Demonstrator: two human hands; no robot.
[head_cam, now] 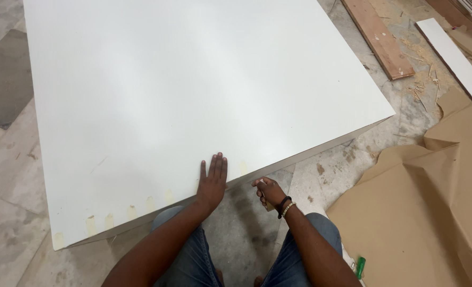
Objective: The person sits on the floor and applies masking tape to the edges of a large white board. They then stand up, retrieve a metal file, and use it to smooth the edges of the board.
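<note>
Pressing our flat, open left hand (212, 182) on the large white laminated board (193, 95), we pinch a small pale piece, hard to identify, in our right hand (268, 191) near its edge.

One head-worn view – looking steeply down, close over the white board (193, 95) and stone floor (12, 175)

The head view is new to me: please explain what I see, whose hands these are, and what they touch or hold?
The camera sits on a person's head and looks down, so both hands are that person's own. The left hand lies flat, fingers open, on a large white board near its edge. Small pale tape strips line that edge. The right hand is closed around something small beside the edge; I cannot tell what it is. Brown paper and a wooden plank lie on the stone floor.
</note>
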